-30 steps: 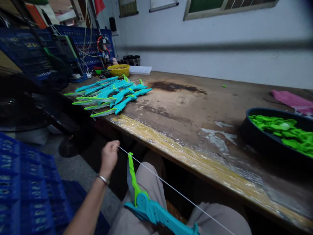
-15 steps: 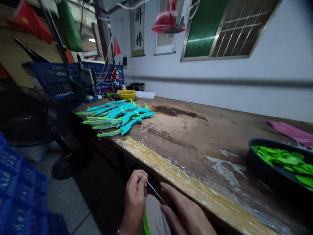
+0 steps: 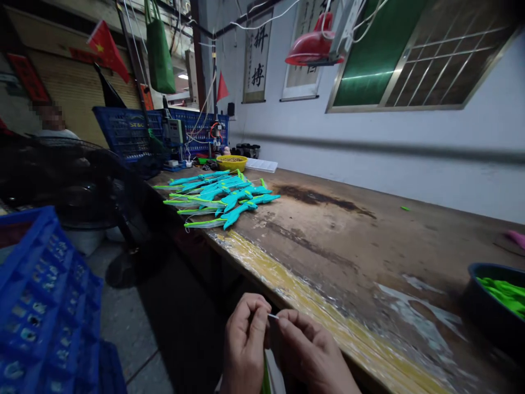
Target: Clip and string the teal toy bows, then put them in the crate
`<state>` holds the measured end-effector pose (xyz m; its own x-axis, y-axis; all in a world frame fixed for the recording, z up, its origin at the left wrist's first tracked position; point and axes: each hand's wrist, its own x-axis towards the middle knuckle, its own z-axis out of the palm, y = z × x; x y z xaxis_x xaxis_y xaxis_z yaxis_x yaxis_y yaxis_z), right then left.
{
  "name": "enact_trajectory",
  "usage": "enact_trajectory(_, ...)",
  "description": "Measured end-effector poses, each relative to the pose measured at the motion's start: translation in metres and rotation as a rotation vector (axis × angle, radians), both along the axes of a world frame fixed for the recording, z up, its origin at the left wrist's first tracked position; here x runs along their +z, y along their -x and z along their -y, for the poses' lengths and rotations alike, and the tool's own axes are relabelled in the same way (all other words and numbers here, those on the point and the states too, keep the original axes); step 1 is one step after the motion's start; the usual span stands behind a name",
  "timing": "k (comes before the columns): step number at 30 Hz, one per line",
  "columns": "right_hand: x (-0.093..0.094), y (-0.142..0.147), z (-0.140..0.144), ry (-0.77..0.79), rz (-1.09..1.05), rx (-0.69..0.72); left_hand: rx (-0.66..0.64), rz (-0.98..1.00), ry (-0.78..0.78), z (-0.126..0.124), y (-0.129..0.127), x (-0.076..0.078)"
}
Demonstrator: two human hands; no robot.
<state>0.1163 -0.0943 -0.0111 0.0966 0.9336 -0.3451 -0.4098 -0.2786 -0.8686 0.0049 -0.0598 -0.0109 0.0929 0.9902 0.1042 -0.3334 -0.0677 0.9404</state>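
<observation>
Worn wooden workbench (image 3: pixel 328 246) runs from near right to far left under a pale wall, its near edge taped in yellow. Low at the near centre, I see the left hand (image 3: pixel 245 345) and right hand (image 3: pixel 314 353) brought close together, each thumb and forefinger pinching one end of a short span of white string (image 3: pixel 273 316), held taut between them, apparently to keep it controlled. A sliver of green part (image 3: pixel 266 380) shows just beneath the hands. Far left on the bench lies a pile of teal toy bows (image 3: pixel 219 198); at the right edge, a dark basin (image 3: pixel 488 312) holds green pieces. A blue crate (image 3: pixel 41 306) stands near left.
</observation>
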Motion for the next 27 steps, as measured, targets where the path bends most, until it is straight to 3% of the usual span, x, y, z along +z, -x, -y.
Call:
enact_trajectory(5, 0.019, 0.004, -0.003, -0.077, 0.131, 0.005, -0.131, 0.387, 0.263, 0.004, 0.006, 0.002)
enact_trajectory(8, 0.041, 0.004, -0.001, -0.149, 0.242, 0.033, -0.203, 0.396, 0.347, 0.003, 0.012, -0.002)
enact_trajectory(11, 0.061, 0.0, -0.001, -0.232, 0.396, 0.02, -0.186, 0.29, 0.378, 0.001, 0.015, -0.007)
enact_trajectory(15, 0.066, -0.009, -0.005, -0.287, 0.621, -0.029, -0.115, 0.259, 0.433, -0.001, 0.015, -0.006)
enact_trajectory(22, 0.057, -0.013, -0.007, -0.383, 0.713, 0.069, -0.299, 0.518, 0.233, -0.001, 0.018, -0.008)
enact_trajectory(27, 0.057, -0.002, -0.005, -0.358, 0.41, 0.197, -0.409, 0.65, 0.139, -0.003, 0.019, -0.014)
